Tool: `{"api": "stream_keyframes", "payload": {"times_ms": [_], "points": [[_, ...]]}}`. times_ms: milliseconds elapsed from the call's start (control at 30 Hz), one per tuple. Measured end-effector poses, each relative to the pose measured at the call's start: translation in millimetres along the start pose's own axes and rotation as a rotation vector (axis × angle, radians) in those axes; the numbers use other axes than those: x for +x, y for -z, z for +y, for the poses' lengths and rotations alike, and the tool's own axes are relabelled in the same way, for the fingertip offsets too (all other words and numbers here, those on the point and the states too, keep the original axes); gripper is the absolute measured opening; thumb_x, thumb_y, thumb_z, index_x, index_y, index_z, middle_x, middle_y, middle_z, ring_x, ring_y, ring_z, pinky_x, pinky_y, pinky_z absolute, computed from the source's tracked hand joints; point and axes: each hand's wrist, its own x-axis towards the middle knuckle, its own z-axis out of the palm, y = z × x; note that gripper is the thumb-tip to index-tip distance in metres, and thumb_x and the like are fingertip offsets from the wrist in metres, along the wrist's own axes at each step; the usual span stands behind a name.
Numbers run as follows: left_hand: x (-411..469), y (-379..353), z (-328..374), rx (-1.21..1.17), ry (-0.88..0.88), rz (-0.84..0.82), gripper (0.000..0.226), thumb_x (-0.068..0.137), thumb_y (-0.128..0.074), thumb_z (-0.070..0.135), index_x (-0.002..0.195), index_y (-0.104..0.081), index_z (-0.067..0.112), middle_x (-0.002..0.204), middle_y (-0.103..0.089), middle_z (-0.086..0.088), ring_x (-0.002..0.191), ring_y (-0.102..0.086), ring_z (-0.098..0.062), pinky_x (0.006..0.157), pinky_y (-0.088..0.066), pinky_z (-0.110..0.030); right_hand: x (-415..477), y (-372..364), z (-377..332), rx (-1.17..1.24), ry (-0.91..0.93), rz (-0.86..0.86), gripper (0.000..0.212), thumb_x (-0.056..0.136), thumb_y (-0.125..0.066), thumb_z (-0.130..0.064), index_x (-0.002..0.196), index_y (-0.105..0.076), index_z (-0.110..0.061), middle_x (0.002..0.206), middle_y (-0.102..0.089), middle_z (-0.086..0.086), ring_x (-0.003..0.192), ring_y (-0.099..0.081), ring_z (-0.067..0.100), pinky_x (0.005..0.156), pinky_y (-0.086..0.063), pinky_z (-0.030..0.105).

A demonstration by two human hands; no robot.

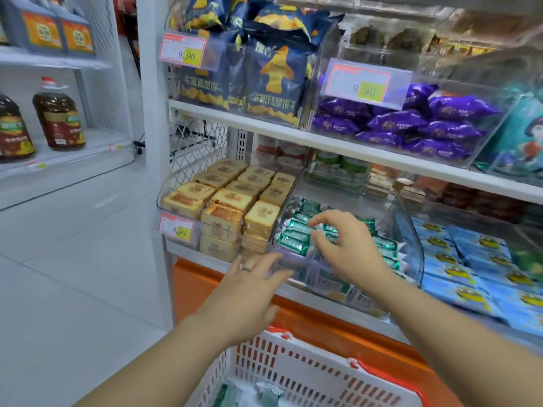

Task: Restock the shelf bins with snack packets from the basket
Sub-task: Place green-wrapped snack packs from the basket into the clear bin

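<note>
A clear plastic shelf bin [411, 239] on the lower shelf holds several green and white snack packets [293, 239]. My right hand [343, 245] reaches into this bin, its fingers bent over the packets and touching them; whether it pinches one I cannot tell. My left hand [249, 292], wearing a ring, is stretched out with straight fingers at the bin's front lip and holds nothing. The white and red basket [308, 374] sits below, at the bottom of the view, with a few green packets [235, 395] lying inside.
To the left of the green bin is a bin of yellow cake packs [223, 201] with a price tag. Blue packets [470, 265] fill the bin on the right. The upper shelf carries dark blue bags [270, 74] and purple packets [411, 124]. Oil bottles [58, 116] stand on the far-left shelf.
</note>
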Motion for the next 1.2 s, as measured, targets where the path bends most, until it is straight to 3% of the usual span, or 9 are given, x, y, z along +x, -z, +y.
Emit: {"api": "stream_keyframes", "payload": {"times_ms": [100, 167, 333, 467, 667, 867, 1000, 1133, 1200], "points": [[-1, 2, 0, 0.034, -0.04, 0.002, 0.049, 0.097, -0.051, 0.04, 0.144, -0.039, 0.035, 0.139, -0.038, 0.006, 0.13, -0.043, -0.02, 0.117, -0.024, -0.041, -39, 13, -9, 0.085, 0.212, 0.084, 0.009, 0.09, -0.062, -0.019, 0.097, -0.068, -0.019, 0.096, -0.066, -0.009, 0.096, -0.06, 0.014, 0.085, -0.047, 0.03], [-10, -17, 7, 0.022, -0.03, -0.133, 0.042, 0.096, -0.05, 0.037, 0.138, -0.045, 0.033, 0.131, -0.048, 0.006, 0.12, -0.051, -0.02, 0.105, -0.035, -0.038, -77, 2, -6, 0.126, 0.228, -0.045, 0.01, 0.09, -0.06, -0.024, 0.096, -0.067, -0.021, 0.091, -0.062, -0.015, 0.09, -0.059, 0.01, 0.081, -0.046, 0.024], [-31, -103, 7, -0.017, 0.112, -0.512, 0.04, 0.098, -0.051, 0.029, 0.137, -0.049, 0.023, 0.137, -0.051, -0.004, 0.116, -0.057, -0.028, 0.093, -0.047, -0.036, -154, -69, 35, 0.138, -0.043, -0.537, 0.013, 0.088, -0.057, -0.026, 0.095, -0.067, -0.03, 0.096, -0.068, -0.015, 0.086, -0.06, 0.003, 0.08, -0.052, 0.031], [-47, -185, 0, -0.148, 0.273, -0.66, 0.044, 0.096, -0.05, 0.026, 0.14, -0.048, 0.023, 0.141, -0.05, -0.005, 0.117, -0.056, -0.027, 0.094, -0.048, -0.037, -196, -116, 78, 0.121, -0.289, -0.801, 0.01, 0.093, -0.056, -0.027, 0.088, -0.058, -0.036, 0.113, -0.068, -0.005, 0.091, -0.059, 0.009, 0.078, -0.046, 0.022], [-66, -279, 29, -0.423, 0.458, -0.8, 0.041, 0.1, -0.051, 0.023, 0.14, -0.052, 0.015, 0.144, -0.05, -0.007, 0.13, -0.049, -0.023, 0.106, -0.04, -0.03, -246, -167, 127, 0.144, -0.576, -1.089, 0.032, 0.096, -0.059, -0.032, 0.125, -0.062, -0.019, 0.123, -0.06, 0.001, 0.111, -0.058, 0.017, 0.089, -0.041, 0.022], [-77, -340, 54, -0.713, 0.648, -0.789, 0.039, 0.092, -0.053, 0.02, 0.13, -0.054, 0.009, 0.116, -0.065, -0.009, 0.088, -0.063, -0.02, 0.076, -0.053, -0.031, -274, -216, 133, 0.336, -0.878, -1.104, 0.044, 0.098, -0.051, -0.017, 0.142, -0.048, -0.015, 0.141, -0.051, 0.004, 0.108, -0.055, 0.013, 0.078, -0.045, 0.016], [-71, -368, 56, -0.863, 0.762, -0.678, 0.031, 0.087, -0.054, 0.019, 0.118, -0.057, 0.021, 0.09, -0.07, -0.005, 0.074, -0.069, -0.022, 0.061, -0.057, -0.037, -273, -242, 128, 0.433, -0.991, -1.104, 0.046, 0.097, -0.049, -0.008, 0.142, -0.043, -0.005, 0.138, -0.053, 0.013, 0.114, -0.055, 0.024, 0.092, -0.047, 0.029], [-62, -363, 63, -0.988, 0.853, -0.655, 0.021, 0.089, -0.064, 0.015, 0.107, -0.061, 0.026, 0.099, -0.071, -0.002, 0.09, -0.068, -0.018, 0.077, -0.054, -0.033, -276, -266, 123, 0.551, -1.088, -1.054, 0.04, 0.104, -0.039, -0.021, 0.144, -0.042, -0.016, 0.128, -0.057, 0.0, 0.098, -0.051, 0.009, 0.076, -0.04, 0.018], [-63, -367, 66, -1.013, 0.874, -0.656, 0.014, 0.085, -0.065, 0.022, 0.097, -0.067, 0.028, 0.096, -0.073, 0.0, 0.091, -0.068, -0.017, 0.081, -0.054, -0.032, -276, -267, 125, 0.599, -1.22, -1.03, 0.039, 0.106, -0.038, -0.028, 0.144, -0.037, -0.016, 0.122, -0.055, 0.001, 0.101, -0.055, 0.012, 0.085, -0.047, 0.023]]}}
